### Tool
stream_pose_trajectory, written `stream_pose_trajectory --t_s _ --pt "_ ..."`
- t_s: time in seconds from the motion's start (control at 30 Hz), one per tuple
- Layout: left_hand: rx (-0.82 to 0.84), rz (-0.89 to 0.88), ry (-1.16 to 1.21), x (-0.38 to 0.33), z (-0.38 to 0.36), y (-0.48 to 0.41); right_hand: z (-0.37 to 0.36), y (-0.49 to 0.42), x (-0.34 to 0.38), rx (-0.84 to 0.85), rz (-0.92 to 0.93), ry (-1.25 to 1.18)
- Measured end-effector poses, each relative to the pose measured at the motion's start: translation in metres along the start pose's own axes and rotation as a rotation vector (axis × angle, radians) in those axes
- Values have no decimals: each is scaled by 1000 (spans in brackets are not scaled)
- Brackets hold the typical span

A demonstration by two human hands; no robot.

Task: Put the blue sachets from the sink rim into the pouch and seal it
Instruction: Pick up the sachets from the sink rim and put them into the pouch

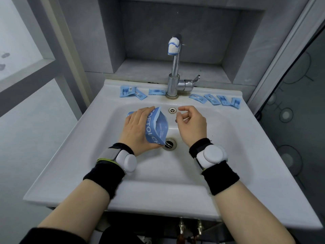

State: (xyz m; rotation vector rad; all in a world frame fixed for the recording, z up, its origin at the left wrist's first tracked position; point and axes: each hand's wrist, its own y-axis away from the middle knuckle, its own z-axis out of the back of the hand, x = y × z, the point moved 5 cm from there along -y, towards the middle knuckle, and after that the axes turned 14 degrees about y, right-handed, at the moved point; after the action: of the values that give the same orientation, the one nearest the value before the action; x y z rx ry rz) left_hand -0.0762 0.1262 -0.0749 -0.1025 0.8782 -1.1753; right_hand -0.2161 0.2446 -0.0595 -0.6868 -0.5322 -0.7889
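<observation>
While the left hand [139, 127] grips the open pouch [156, 127] over the sink [70, 155], the right hand [191, 124] waits beside it, fingers loosely bent, holding nothing. Four sachets [213, 99] lie slanted on the flat back rim, up and right of those fingers. More sachets [131, 92] lie left of the tap [174, 76].

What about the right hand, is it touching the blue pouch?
Apart. The head view shows a strip of white sink basin between the right hand and the blue pouch; only the left hand grips it.
</observation>
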Motion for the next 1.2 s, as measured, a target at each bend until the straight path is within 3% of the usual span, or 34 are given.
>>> stream_pose_trajectory --t_s 0.7,0.93,1.2 --pt "-16 8 19 0 1 0 -13 -6 -22 119 -113 19" --pt "-4 38 35 4 -1 1 -21 -15 -37 225 -292 -147" --pt "8 8 46 2 0 2 5 -72 -34 143 -206 149"
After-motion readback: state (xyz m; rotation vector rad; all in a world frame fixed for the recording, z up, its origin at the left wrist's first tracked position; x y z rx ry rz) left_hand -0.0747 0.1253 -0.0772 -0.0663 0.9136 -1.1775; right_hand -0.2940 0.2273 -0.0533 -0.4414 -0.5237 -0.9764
